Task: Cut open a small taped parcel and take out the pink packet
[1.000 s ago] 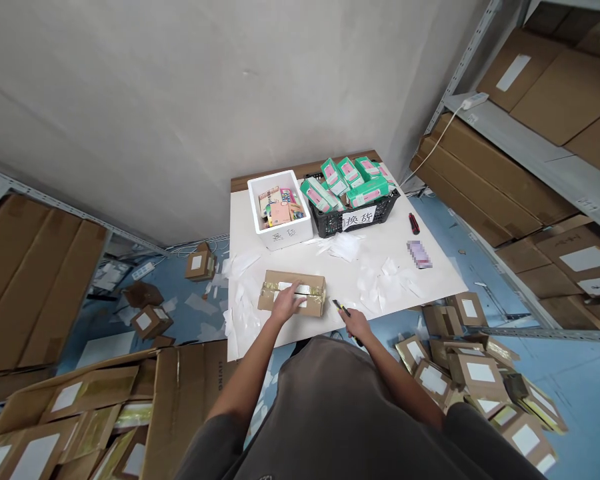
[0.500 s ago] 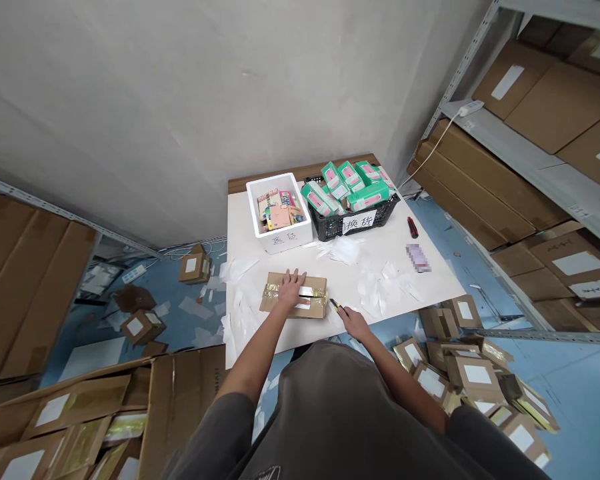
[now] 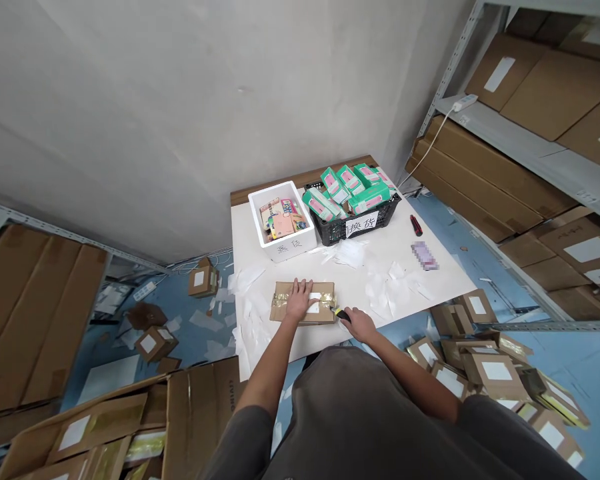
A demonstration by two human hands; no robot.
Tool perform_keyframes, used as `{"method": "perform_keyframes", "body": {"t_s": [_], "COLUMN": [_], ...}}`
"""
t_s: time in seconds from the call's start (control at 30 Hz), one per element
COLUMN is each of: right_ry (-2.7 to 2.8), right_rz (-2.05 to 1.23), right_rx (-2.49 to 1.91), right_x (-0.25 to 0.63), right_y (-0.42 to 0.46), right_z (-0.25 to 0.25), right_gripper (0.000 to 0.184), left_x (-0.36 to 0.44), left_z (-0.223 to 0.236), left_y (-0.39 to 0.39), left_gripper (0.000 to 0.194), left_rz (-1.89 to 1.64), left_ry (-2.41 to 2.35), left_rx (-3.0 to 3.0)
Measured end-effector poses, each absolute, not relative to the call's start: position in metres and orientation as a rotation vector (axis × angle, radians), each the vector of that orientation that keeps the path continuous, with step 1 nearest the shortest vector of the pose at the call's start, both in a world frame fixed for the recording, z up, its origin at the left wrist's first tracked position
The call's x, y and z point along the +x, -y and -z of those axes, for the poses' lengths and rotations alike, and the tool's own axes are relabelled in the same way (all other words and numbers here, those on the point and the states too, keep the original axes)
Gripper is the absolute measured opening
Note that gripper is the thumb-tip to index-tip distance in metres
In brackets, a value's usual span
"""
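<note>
A taped cardboard box point(image 3: 281, 311) with a white label lies flat near the front edge of the white table point(image 3: 300, 343). My left hand point(image 3: 299, 300) rests on its top, fingers spread over the tape and label. In my right hand point(image 3: 359, 324) is a black-and-yellow utility knife point(image 3: 341, 314), its tip at the right end of the box. Whether the blade is cutting in is too small to tell.
Behind the box stand a white foam bin point(image 3: 290, 249) of small packets and a black crate point(image 3: 334, 232) of green boxes. A red-and-black cutter point(image 3: 416, 225) and paper scraps point(image 3: 350, 253) lie on the table. Cartons point(image 3: 485, 373) are heaped on the floor at right.
My right hand has brought the utility knife leftward against the box's right end. My left hand stays on the box. The whole view has shifted slightly.
</note>
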State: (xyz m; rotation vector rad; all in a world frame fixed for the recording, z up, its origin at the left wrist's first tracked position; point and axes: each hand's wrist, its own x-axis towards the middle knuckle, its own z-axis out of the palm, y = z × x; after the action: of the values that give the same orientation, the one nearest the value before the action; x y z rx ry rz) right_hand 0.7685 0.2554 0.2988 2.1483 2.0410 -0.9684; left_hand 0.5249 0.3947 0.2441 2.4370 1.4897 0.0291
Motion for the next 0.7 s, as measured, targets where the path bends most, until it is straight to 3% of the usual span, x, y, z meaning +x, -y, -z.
{"method": "perform_keyframes", "body": {"t_s": [0.27,0.7], "right_ry": [-2.098,-2.075], "right_rz": [1.029,0.81], "right_rx": [2.141,2.222], "right_x": [0.775,0.78], "right_y": [-0.259,-0.289], "right_z": [-0.305,-0.295], "right_gripper": [0.03,0.034], "left_x": [0.521,0.524], "left_z": [-0.241,-0.239], "left_y": [-0.399,-0.394], "left_gripper": [0.072,0.071], "left_rz": [-0.059,-0.104], "left_ry": [-1.422,-1.452], "left_rx": [2.487,2.466]}}
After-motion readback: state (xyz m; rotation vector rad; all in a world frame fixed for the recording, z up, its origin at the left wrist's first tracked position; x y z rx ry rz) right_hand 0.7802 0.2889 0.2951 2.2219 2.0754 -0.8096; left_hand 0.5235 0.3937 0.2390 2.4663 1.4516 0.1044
